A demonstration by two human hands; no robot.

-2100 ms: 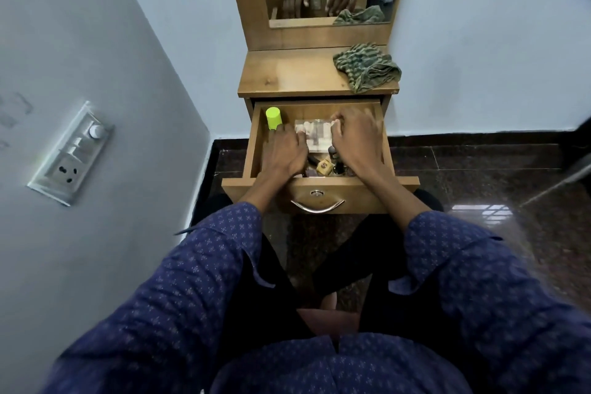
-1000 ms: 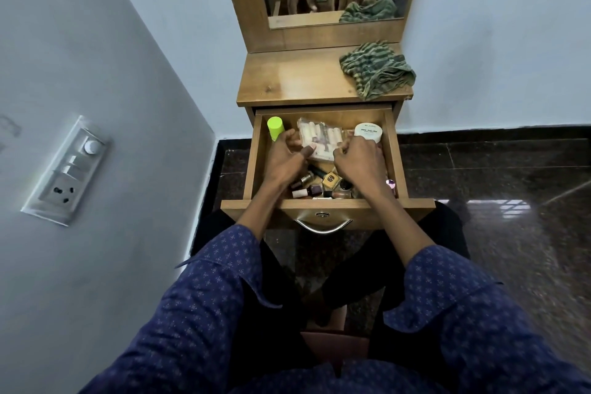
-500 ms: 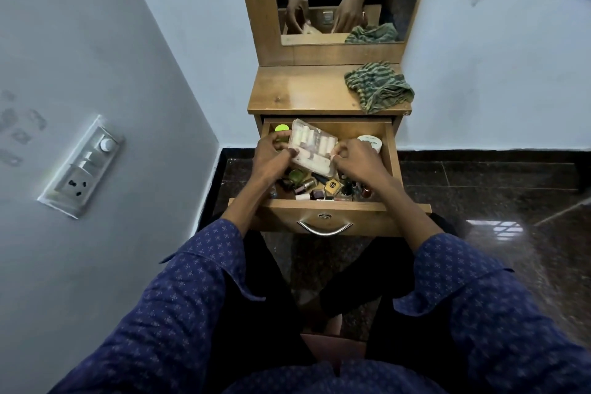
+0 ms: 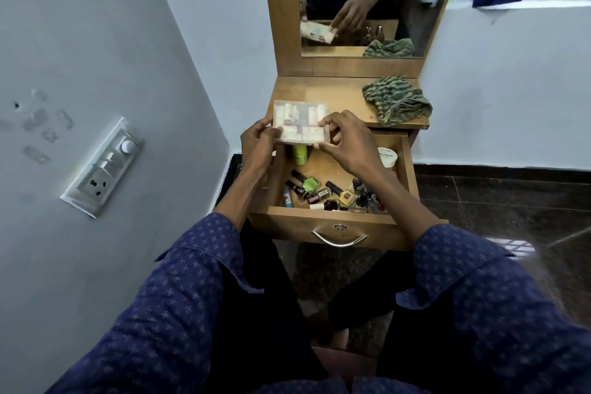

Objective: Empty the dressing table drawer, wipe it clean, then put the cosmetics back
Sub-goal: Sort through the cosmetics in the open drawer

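Emptying looks to be the step in hand: from the head view, the left hand (image 4: pixel 259 145) and right hand (image 4: pixel 347 144) pinch a clear packet of pale tubes (image 4: pixel 300 121) by its ends, above the drawer (image 4: pixel 323 227). Next comes setting it on the tabletop (image 4: pixel 332 94) at twelve o'clock, left of the green cloth (image 4: pixel 395 99). Nail-polish bottles (image 4: pixel 326 193) lie jumbled at the drawer's six o'clock.

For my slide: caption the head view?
Both hands, left hand and right hand, hold a clear plastic box above the open wooden drawer.
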